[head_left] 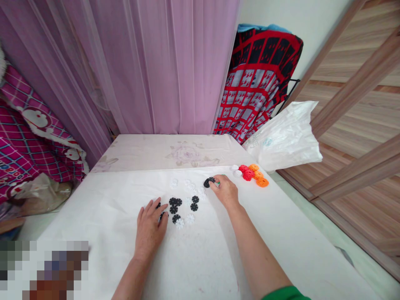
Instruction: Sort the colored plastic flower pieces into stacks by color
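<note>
My main worry is the right grip [226,191]: it pinches black notched discs [206,183] at its fingertips, and so shallow a hold on thin edges could let one slip. White discs [188,184] lie just left of that grip, pale against the pale table [93,216], so I could knock one without noticing. The left grip [152,221] is unclenched, fingers spread over loose black pieces [158,205]; whether it presses on them I can't tell, but a careless drag could scatter them. A black cluster [173,209] sits between the grips; red discs [248,174] lie right of the right grip.
</note>
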{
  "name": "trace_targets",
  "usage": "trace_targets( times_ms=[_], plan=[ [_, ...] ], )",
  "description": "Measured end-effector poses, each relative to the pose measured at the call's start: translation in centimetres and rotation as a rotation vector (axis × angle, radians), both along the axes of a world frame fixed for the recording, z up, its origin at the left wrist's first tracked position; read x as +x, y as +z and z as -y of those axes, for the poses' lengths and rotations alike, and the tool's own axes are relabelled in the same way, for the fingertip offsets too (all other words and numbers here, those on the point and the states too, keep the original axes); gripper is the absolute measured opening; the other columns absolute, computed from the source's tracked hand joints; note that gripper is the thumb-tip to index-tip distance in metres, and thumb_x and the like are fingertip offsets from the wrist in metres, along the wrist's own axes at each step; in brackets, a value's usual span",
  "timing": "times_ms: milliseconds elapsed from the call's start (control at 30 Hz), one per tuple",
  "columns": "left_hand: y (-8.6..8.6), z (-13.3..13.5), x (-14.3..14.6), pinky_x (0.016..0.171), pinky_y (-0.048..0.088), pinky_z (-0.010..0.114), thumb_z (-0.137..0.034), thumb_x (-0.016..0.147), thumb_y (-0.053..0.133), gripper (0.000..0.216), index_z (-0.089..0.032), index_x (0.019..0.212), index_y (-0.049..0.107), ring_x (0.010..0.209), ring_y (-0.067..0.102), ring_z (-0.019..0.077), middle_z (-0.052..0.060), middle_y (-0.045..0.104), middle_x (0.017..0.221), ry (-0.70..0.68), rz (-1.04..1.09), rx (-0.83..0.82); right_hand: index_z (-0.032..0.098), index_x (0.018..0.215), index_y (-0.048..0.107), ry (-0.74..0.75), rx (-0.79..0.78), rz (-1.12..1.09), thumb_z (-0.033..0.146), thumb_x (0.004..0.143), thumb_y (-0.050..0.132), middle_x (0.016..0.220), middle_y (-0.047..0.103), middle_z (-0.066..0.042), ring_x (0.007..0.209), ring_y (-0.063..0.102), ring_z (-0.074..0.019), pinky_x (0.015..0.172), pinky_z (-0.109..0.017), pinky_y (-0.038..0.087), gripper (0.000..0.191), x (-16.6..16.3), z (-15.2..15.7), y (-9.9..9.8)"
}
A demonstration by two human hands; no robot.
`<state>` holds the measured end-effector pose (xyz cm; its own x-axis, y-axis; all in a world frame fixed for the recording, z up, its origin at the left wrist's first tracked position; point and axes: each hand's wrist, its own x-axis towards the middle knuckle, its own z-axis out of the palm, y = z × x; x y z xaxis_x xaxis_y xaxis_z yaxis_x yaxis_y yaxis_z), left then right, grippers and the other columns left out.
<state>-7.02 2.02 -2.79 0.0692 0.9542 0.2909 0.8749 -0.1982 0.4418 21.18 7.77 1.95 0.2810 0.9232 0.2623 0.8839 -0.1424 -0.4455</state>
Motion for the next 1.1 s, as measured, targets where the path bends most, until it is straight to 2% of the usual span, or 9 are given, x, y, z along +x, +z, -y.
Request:
trace_targets(
  times_ms=[167, 267, 367, 533, 700, 867, 967, 1100],
  plan=[
    [0.2, 0.1, 0.0, 0.113, 0.030, 0.054, -0.032, 0.091, 0.043, 0.035, -0.029, 0.112, 0.070, 0.134, 0.047, 0.0282, 0.004, 0.059, 0.138, 0.001, -0.002, -0.006, 0.025, 0.099, 0.067, 0.031, -0.023, 0.053, 0.031, 0.084, 0.062, 0.096, 0.068, -0.002, 0.088, 0.061, -0.0165, 0.069, -0.025, 0.040, 0.017, -0.2, -0.6, -0.3],
    [0.3, 0.1, 0.0, 0.112, 0.031, 0.055, -0.032, 0.090, 0.044, 0.034, -0.029, 0.112, 0.070, 0.133, 0.048, 0.0284, 0.004, 0.059, 0.138, -0.002, 0.002, -0.008, 0.025, 0.107, 0.066, 0.033, -0.021, 0.041, 0.032, 0.084, 0.062, 0.098, 0.069, -0.002, 0.084, 0.061, -0.0163, 0.069, -0.026, 0.041, 0.024, -0.1, -0.5, -0.5],
    [0.2, 0.1, 0.1, 0.112, 0.032, 0.055, -0.032, 0.090, 0.044, 0.034, -0.029, 0.112, 0.070, 0.134, 0.048, 0.0288, 0.005, 0.059, 0.137, -0.003, 0.006, 0.001, 0.025, 0.108, 0.065, 0.032, 0.013, 0.022, 0.030, 0.087, 0.056, 0.097, 0.069, -0.001, 0.076, 0.060, -0.0144, 0.069, -0.026, 0.041, 0.024, -0.1, 0.5, -0.8],
    [0.2, 0.0, 0.2, 0.112, 0.032, 0.055, -0.031, 0.090, 0.044, 0.033, -0.029, 0.111, 0.070, 0.133, 0.048, 0.0283, 0.005, 0.060, 0.137, 0.000, 0.010, 0.010, 0.024, 0.093, 0.068, 0.074, 0.095, -0.026, 0.023, 0.087, 0.047, 0.092, 0.068, 0.000, 0.071, 0.059, -0.0125, 0.068, -0.024, 0.041, 0.021, -1.4, 3.6, -2.1],
    [0.4, 0.0, 0.2, 0.112, 0.031, 0.055, -0.029, 0.089, 0.046, 0.033, -0.029, 0.110, 0.071, 0.132, 0.049, 0.0287, 0.005, 0.060, 0.136, -0.001, 0.013, 0.005, 0.025, 0.092, 0.069, 0.178, 0.044, -0.096, 0.025, 0.087, 0.049, 0.091, 0.068, 0.001, 0.069, 0.059, -0.0111, 0.069, -0.023, 0.042, 0.020, -3.7, 4.9, -3.0],
    [0.5, 0.1, 0.2, 0.112, 0.032, 0.055, -0.029, 0.090, 0.046, 0.033, -0.029, 0.111, 0.071, 0.132, 0.049, 0.0284, 0.005, 0.060, 0.136, -0.005, 0.016, 0.005, 0.029, 0.107, 0.069, 0.224, -0.078, -0.037, 0.030, 0.086, 0.055, 0.103, 0.066, -0.001, 0.088, 0.061, -0.0148, 0.076, -0.025, 0.045, 0.025, -5.0, 4.2, -2.0],
    [0.6, 0.2, 0.3, 0.112, 0.031, 0.055, -0.029, 0.089, 0.046, 0.033, -0.029, 0.111, 0.071, 0.132, 0.049, 0.0284, 0.005, 0.061, 0.136, -0.003, 0.023, 0.009, 0.031, 0.104, 0.070, 0.248, -0.162, 0.038, 0.030, 0.084, 0.058, 0.106, 0.063, -0.002, 0.099, 0.059, -0.0174, 0.079, -0.026, 0.044, 0.023, -5.3, 4.0, -1.1],
    [0.5, 0.2, 0.3, 0.113, 0.030, 0.055, -0.029, 0.090, 0.045, 0.033, -0.029, 0.111, 0.070, 0.133, 0.048, 0.0281, 0.004, 0.060, 0.138, -0.003, 0.025, 0.004, 0.030, 0.098, 0.072, 0.265, -0.237, 0.050, 0.031, 0.084, 0.060, 0.106, 0.062, -0.002, 0.101, 0.058, -0.0176, 0.077, -0.026, 0.043, 0.018, -5.4, 3.9, -0.3]
  ],
)
